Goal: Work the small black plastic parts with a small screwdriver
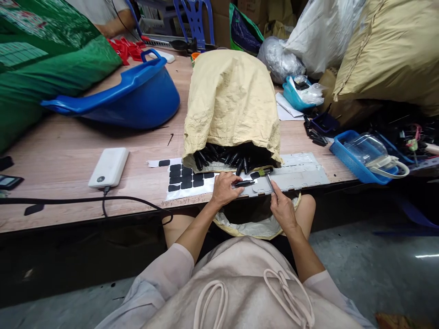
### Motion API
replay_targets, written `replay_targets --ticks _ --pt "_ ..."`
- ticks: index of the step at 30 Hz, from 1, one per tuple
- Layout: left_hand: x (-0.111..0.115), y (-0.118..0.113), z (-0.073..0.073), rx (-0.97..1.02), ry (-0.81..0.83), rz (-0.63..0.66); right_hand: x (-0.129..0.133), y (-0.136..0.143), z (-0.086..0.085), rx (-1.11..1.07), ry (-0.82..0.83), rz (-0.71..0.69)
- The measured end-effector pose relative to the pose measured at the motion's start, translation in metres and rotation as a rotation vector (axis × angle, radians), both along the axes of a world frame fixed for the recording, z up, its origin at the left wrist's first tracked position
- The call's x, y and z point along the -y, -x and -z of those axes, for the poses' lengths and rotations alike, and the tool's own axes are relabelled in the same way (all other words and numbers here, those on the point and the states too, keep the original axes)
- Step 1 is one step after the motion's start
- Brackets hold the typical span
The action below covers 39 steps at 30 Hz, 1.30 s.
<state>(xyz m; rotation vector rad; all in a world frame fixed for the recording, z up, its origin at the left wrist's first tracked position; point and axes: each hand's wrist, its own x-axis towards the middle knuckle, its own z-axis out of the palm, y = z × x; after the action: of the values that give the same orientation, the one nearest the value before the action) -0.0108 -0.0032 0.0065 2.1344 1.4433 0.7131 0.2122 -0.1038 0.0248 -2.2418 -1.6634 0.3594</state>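
My left hand [224,188] is at the table's front edge, its fingers closed on a slim black pen-like piece [244,183] that points right. My right hand [284,209] grips the metal handle of a small hammer-like tool [268,178]. Its dark, yellowish-marked head lies just beyond the black piece, over a grey flat board [305,175]. Behind both hands, a tan sack [235,96] lies with its mouth toward me, and many black pieces [222,155] show inside. Left of my left hand is a white sheet with black rounded stickers [186,177].
A blue scoop-shaped basin [137,93] and a white power bank [109,167] with a cable are at left. On the right stands a blue basket [360,157] holding a clear container. An open sack [252,228] sits at my lap. Another person's arm [118,23] shows far left.
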Motion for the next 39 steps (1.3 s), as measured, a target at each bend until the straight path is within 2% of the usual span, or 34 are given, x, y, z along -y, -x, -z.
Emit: replay_targets --ticks 2,5,7,9,10,12,15,17,18,20,23,25,27,30,33,36,39 --pt "0.003 0.000 0.001 0.007 -0.060 -0.025 0.000 0.001 -0.001 0.005 0.012 -0.001" --pt "0.020 0.001 0.007 0.033 -0.276 -0.036 -0.001 0.003 -0.002 0.014 0.033 0.008" --pt "0.039 0.002 0.015 0.064 -0.407 0.088 -0.001 0.004 -0.004 0.020 0.051 0.010" --pt "0.061 0.000 0.026 0.067 -0.430 0.329 -0.001 0.005 -0.005 0.024 0.063 0.001" --pt "0.070 -0.001 0.033 0.039 -0.396 0.423 -0.001 0.006 -0.006 0.027 0.066 -0.004" --pt "0.083 -0.005 0.045 -0.078 -0.245 0.475 -0.001 0.007 -0.006 0.035 0.076 -0.001" --pt "0.089 -0.011 0.059 -0.302 0.087 0.354 -0.001 0.007 -0.007 0.045 0.091 0.012" --pt "0.087 -0.014 0.062 -0.393 0.261 0.279 -0.001 0.007 -0.007 0.048 0.087 0.006" --pt "0.086 -0.014 0.062 -0.401 0.293 0.260 -0.002 0.007 -0.007 0.051 0.085 0.002" --pt "0.086 -0.015 0.057 -0.320 0.226 0.273 -0.002 0.007 -0.006 0.056 0.085 0.004" --pt "0.086 -0.016 0.041 -0.058 -0.083 0.299 -0.002 0.008 -0.005 0.047 0.074 0.008" --pt "0.077 -0.017 0.025 0.084 -0.267 0.178 -0.002 0.008 -0.005 0.036 0.063 0.006" --pt "0.057 -0.018 0.010 0.150 -0.336 -0.053 -0.002 0.008 -0.005 0.030 0.061 0.008" --pt "0.016 -0.018 -0.005 0.143 -0.210 -0.320 -0.002 0.007 -0.004 0.025 0.056 0.013" --pt "-0.015 -0.017 -0.010 0.055 -0.032 -0.375 -0.002 0.006 -0.003 0.013 0.019 0.000" --pt "-0.021 -0.017 -0.009 0.014 0.034 -0.366 -0.002 0.006 -0.001 0.014 0.008 -0.001" --pt "-0.009 -0.012 -0.010 0.034 0.005 -0.363 -0.002 0.006 -0.002 0.012 0.032 0.006"
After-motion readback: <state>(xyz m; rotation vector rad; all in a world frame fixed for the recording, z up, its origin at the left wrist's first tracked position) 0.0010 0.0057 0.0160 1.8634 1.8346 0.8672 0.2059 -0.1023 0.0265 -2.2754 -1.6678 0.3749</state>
